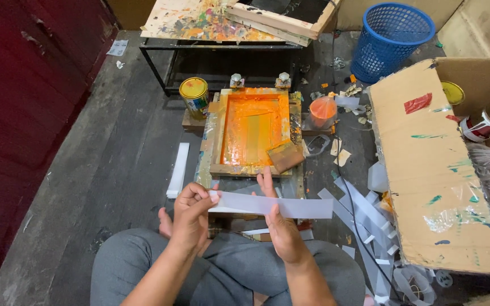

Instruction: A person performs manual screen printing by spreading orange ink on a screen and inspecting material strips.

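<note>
I sit cross-legged on a dark floor. My left hand [191,218] pinches the left end of a long pale grey strip [301,207]. My right hand [279,226] lies flat under the middle of the strip, fingers pointing away from me. The strip runs level in front of my knees. Just beyond my hands lies a wooden screen frame [214,141] flooded with orange ink. A wooden squeegee [285,155] rests tilted on the frame's near right corner.
A yellow-lidded tin [194,95] stands left of the frame, a cup of orange ink [322,111] to its right. A white bar [178,169] lies left. Several grey strips [364,215] litter the floor. A cardboard box [432,170] and blue basket [391,39] stand right.
</note>
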